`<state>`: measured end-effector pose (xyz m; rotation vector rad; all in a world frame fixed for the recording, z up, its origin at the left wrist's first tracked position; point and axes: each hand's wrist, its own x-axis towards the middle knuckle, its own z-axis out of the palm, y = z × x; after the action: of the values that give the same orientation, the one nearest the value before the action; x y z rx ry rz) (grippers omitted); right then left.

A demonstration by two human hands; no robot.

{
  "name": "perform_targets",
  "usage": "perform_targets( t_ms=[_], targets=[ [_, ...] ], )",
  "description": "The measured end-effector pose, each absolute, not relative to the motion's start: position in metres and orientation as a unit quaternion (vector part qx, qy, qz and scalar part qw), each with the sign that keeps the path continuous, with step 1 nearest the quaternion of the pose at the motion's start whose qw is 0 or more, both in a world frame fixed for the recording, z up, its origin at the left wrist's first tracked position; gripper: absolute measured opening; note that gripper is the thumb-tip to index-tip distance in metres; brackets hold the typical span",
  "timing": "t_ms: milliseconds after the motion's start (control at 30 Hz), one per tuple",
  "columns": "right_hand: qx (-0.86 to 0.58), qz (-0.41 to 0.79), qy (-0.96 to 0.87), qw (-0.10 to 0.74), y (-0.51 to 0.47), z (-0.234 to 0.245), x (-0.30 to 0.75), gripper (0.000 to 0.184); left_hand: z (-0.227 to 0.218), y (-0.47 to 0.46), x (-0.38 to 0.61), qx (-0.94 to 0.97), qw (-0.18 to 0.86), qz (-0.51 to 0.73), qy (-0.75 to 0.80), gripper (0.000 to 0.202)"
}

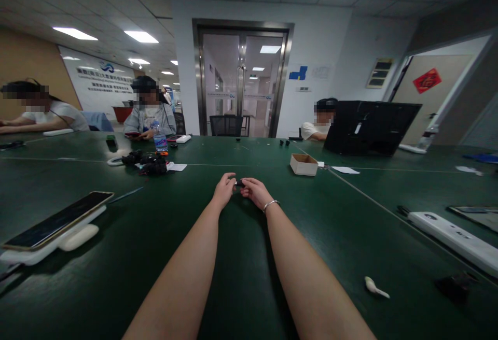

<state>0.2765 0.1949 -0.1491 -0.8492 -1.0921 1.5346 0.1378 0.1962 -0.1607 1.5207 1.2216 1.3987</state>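
Note:
Both my arms reach forward over the green table [241, 257]. Between my fingertips is a small black object [239, 183], with a lighter, shiny bit at its left end; its kind is too small to make out. My left hand [224, 190] pinches the left end between thumb and fingers. My right hand [255, 193], with a silver bracelet [271, 204] at the wrist, is closed on the right end. The object is held low, close to the tabletop, and partly hidden by my fingers.
Left lie a phone [62, 218] on a white power strip and a tangle of black parts [150, 163] near a water bottle [159, 138]. An open box [304, 165], a monitor [369, 127] and another power strip [453, 239] are rightward. A white earbud [374, 286] lies nearer. Several people sit opposite.

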Motion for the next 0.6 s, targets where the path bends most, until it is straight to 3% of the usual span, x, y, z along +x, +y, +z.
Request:
perform_targets(
  t_ms=[133, 600],
  targets=[
    [-0.35, 0.637, -0.455, 0.514, 0.1949, -0.1493, 0.2765, 0.012, -0.1607, 0.1956, 0.1377, 0.593, 0.353, 0.55, 0.47, 0.039],
    [-0.345, 0.642, -0.454, 0.513, 0.196, -0.1505, 0.2766, 0.015, -0.1554, 0.1894, 0.1388, 0.598, 0.369, 0.538, 0.465, 0.031]
  ],
)
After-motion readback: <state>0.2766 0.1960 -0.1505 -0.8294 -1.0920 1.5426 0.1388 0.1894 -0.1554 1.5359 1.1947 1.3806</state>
